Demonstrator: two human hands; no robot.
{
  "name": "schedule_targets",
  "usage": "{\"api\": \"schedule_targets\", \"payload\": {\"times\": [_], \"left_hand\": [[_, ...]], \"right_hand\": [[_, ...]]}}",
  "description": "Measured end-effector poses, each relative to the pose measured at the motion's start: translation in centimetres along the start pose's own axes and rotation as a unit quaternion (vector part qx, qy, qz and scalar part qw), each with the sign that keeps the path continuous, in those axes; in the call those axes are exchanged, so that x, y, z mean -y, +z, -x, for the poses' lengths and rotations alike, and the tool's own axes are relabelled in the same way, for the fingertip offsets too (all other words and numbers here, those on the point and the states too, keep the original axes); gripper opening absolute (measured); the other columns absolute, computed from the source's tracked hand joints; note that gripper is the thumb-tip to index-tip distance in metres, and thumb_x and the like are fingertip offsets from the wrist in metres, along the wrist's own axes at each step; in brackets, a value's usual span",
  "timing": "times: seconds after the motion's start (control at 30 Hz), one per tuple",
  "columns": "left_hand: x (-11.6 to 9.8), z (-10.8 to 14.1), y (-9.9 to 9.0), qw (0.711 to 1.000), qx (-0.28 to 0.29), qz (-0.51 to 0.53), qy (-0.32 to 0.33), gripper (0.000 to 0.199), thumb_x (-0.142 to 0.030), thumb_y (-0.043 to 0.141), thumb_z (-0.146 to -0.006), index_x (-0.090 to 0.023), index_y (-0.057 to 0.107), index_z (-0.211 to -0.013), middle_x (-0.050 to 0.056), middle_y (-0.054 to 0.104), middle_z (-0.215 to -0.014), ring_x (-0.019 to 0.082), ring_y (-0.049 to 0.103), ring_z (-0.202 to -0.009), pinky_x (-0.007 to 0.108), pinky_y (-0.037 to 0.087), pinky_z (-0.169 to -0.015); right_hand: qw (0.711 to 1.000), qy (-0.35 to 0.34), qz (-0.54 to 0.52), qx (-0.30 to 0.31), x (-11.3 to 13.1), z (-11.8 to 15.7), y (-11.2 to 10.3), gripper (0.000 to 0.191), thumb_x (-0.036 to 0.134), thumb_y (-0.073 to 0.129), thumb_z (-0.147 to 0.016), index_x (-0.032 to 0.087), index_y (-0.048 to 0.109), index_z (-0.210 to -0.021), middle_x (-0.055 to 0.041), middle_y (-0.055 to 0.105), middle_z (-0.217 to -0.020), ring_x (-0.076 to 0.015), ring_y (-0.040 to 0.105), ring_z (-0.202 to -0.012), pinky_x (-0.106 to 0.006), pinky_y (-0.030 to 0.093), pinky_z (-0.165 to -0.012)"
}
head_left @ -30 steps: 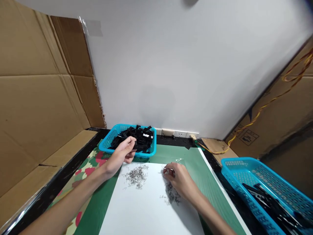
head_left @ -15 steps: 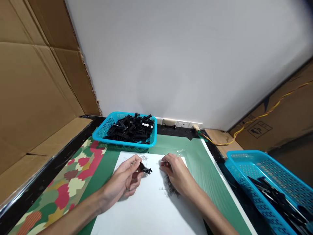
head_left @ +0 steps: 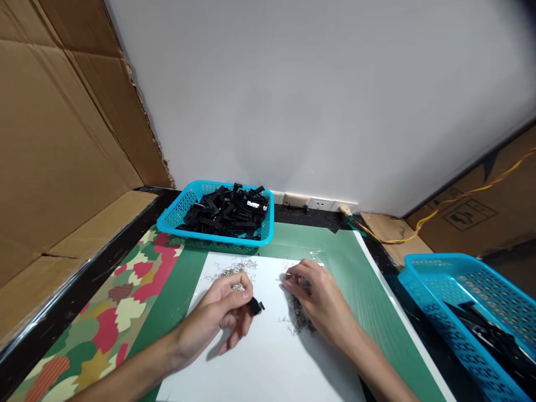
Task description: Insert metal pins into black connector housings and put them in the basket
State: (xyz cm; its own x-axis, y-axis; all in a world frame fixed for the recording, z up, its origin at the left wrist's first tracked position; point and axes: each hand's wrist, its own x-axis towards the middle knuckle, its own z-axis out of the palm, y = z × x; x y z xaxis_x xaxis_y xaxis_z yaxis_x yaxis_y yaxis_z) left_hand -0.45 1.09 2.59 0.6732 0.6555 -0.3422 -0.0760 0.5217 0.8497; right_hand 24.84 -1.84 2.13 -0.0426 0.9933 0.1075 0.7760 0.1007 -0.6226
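My left hand (head_left: 230,307) pinches a small black plastic part (head_left: 255,306) above the white sheet (head_left: 251,363). To its right, my right hand (head_left: 312,290) has thumb and fingertips together over the sheet's right side, around something too thin to make out. A pile of small metal pieces (head_left: 238,269) lies beyond my left hand. Another pile of fine dark pieces (head_left: 299,317) is partly hidden under my right hand.
Behind the sheet stands a blue basket (head_left: 218,241) heaped with black parts (head_left: 230,212). A second blue basket (head_left: 444,259) with long black pieces is at the right. Cardboard (head_left: 62,139) rises on the left; sockets (head_left: 321,204) line the wall's base.
The black part in my left hand has turned and dropped slightly. My right hand has shifted a little to the right in view. The whole view has moved slightly.
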Motion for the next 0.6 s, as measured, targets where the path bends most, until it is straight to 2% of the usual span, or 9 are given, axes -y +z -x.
{"api": "schedule_targets", "payload": {"times": [0.13,0.37,0.6], "left_hand": [[-0.4,-0.1,0.0,1.0,0.004,-0.022,-0.011,0.034,-0.051,0.063,-0.101,-0.023,0.046,-0.092,-0.001,0.066,-0.066,0.008,0.05,-0.041,0.012,0.034,-0.034],[-0.3,-0.3,0.0,0.999,0.0,-0.051,-0.005,0.036,-0.055,0.063,-0.101,-0.022,0.048,-0.096,-0.002,0.065,-0.07,0.007,0.053,-0.043,0.012,0.036,-0.034],[0.0,-0.4,-0.2,0.999,-0.005,-0.049,0.01,0.032,-0.051,0.063,-0.102,-0.021,0.052,-0.1,-0.001,0.065,-0.074,0.007,0.053,-0.045,0.012,0.036,-0.034]], "right_hand": [[1.0,0.011,0.01,-0.011,0.1,-0.2,0.6,0.011,0.02,0.066,-0.1,0.022,0.074,-0.092,-0.0042,0.07,-0.09,-0.0254,0.063,-0.087,-0.039,0.044,-0.082],[0.999,-0.008,0.039,-0.013,0.1,0.1,1.1,0.02,0.021,0.052,-0.106,0.022,0.066,-0.092,-0.007,0.069,-0.094,-0.0273,0.06,-0.09,-0.04,0.043,-0.081],[0.994,0.008,-0.109,-0.011,1.5,0.7,-0.2,0.018,0.033,0.047,-0.11,0.022,0.056,-0.099,-0.005,0.064,-0.093,-0.022,0.057,-0.084,-0.033,0.043,-0.074]]}}
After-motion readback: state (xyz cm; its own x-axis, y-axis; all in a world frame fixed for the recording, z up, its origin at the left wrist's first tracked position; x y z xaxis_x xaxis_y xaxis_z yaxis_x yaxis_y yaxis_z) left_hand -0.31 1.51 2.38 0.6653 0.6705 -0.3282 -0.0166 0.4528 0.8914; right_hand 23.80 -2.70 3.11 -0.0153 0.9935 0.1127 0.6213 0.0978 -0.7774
